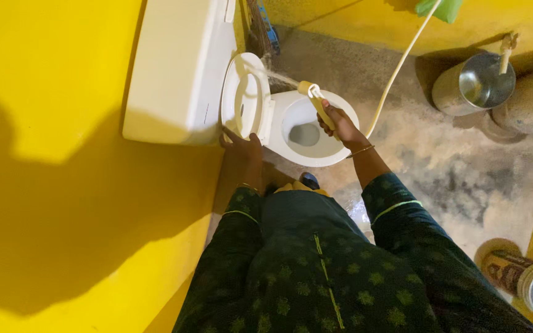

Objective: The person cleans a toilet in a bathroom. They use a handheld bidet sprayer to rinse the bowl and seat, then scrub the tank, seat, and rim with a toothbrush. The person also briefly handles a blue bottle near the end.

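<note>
Water streams from the small yellow plastic hand sprayer (313, 98) toward the raised white toilet seat and lid (242, 98). The right hand (339, 123) is closed around the sprayer's handle, above the white ceramic toilet bowl (316, 126). A cream flexible hose (399, 65) runs from the sprayer up to the yellow wall. The left hand (240, 143) rests at the lower edge of the seat, fingers bent against it; if it grips I cannot tell. Behind stands the white rectangular cistern (177, 68). A shiny steel bucket (473, 83) stands well apart on the wet grey floor (439, 172).
</note>
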